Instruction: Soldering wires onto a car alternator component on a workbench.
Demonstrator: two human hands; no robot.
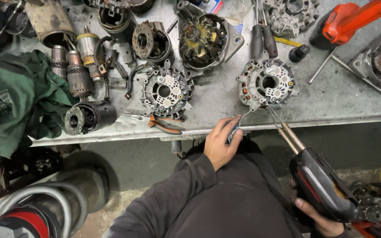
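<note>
While the left hand pinches a thin strand of solder between thumb and fingers, its tip reaches up to the lower edge of the rectifier housing lying near the front edge of the surface. The right hand is wrapped shut around the grip of a black soldering gun, whose wire tip meets the same lower edge of the housing, just beside the solder. The solder looks soft and light, likely to bend at a touch, so a hold close to its end would steady it best. The gun seems bulky and heavy at the rear, and its tip is probably hot, so the grip is the only safe hold. The housing looks like stiff cast metal, heavy enough to sit still, with fragile copper leads at its rim. A second housing lies to the left, with orange-handled pliers below it and a green cloth farther left.
</note>
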